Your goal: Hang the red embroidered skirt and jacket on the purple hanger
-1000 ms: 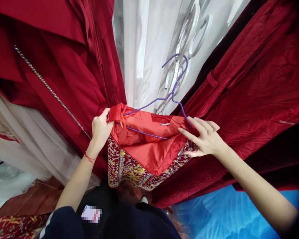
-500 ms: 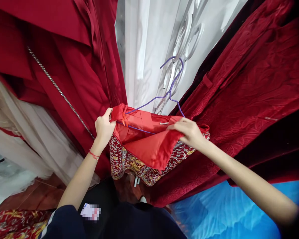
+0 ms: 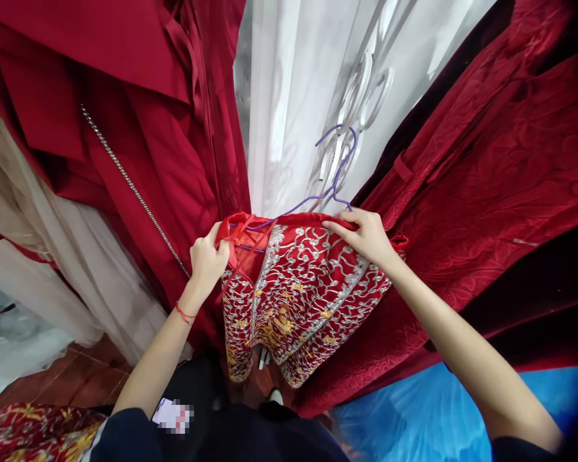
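Observation:
A red skirt (image 3: pixel 308 282) with silver and gold embroidery hangs in front of me, its front panel lying over the opening. My left hand (image 3: pixel 209 256) is closed on the left end of its waistband, beside some thin red ties. My right hand (image 3: pixel 363 234) pinches the top edge of the waistband toward the right. A purple wire hanger (image 3: pixel 340 170) rises behind the waistband, with part of its lower wire showing through the gap at the left. Its hook is up by a white ornamental frame (image 3: pixel 361 106).
Red garments hang at left (image 3: pixel 158 141) and right (image 3: pixel 501 192). A silver chain trim (image 3: pixel 135 189) runs down the left one. Pale tulle (image 3: pixel 87 256), a blue fabric (image 3: pixel 424 417), a phone (image 3: pixel 173 414) and another embroidered red garment (image 3: pixel 33 433) lie lower down.
The front panel, folded down before with its plain red lining showing, has been drawn up and across. Its embroidered face is now outward, and my right hand holds its top edge.

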`<state>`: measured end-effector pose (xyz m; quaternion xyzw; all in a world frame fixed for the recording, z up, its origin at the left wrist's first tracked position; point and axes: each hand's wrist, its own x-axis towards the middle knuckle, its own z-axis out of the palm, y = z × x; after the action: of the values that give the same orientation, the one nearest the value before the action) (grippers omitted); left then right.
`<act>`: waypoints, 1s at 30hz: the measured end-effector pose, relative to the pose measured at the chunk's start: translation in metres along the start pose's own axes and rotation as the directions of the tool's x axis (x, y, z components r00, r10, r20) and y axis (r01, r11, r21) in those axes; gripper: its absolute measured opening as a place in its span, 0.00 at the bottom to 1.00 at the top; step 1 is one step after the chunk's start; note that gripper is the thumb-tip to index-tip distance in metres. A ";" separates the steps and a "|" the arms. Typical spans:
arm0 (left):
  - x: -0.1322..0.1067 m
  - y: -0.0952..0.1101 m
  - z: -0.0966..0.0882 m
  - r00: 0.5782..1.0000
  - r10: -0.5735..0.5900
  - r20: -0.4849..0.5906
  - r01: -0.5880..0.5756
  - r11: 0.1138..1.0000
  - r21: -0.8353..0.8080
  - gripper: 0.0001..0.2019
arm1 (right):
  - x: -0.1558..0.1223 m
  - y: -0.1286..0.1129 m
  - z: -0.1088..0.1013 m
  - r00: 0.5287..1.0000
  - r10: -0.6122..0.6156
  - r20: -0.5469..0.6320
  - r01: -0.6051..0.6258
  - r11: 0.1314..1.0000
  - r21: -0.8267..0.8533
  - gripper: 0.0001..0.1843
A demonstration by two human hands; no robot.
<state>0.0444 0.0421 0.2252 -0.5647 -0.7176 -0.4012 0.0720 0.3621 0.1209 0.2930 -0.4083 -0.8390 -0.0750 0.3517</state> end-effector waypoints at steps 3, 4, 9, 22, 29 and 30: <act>-0.002 -0.008 -0.008 0.999 -0.023 -0.044 0.024 1.000 0.012 0.18 | 0.001 0.001 0.000 0.994 0.059 0.087 -0.065 0.995 0.071 0.28; -0.003 -0.009 -0.012 0.998 -0.025 -0.059 0.026 1.000 0.010 0.18 | 0.000 0.001 0.000 0.994 0.065 0.083 -0.071 0.995 0.067 0.28; 0.000 -0.001 -0.033 0.988 0.055 -0.144 -0.052 0.998 0.024 0.20 | -0.002 -0.005 0.001 0.994 0.071 0.086 -0.071 0.997 -0.002 0.26; -0.031 -0.037 0.015 0.982 -0.014 -0.190 -0.090 0.843 -0.530 0.34 | -0.007 -0.007 -0.002 0.999 -0.011 0.043 0.007 0.996 0.090 0.23; 0.000 -0.012 0.066 0.976 -0.216 0.004 0.202 0.903 -0.380 0.23 | -0.007 -0.011 -0.010 0.997 -0.003 0.082 0.002 1.000 0.014 0.21; 0.005 -0.010 0.066 0.972 -0.235 0.006 0.223 0.915 -0.336 0.18 | -0.007 -0.013 -0.012 0.995 0.001 0.096 -0.001 1.000 -0.001 0.21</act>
<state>0.0573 0.0886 0.1795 -0.4739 -0.6990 -0.5322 -0.0601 0.3619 0.1036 0.2993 -0.4119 -0.8547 -0.0554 0.3110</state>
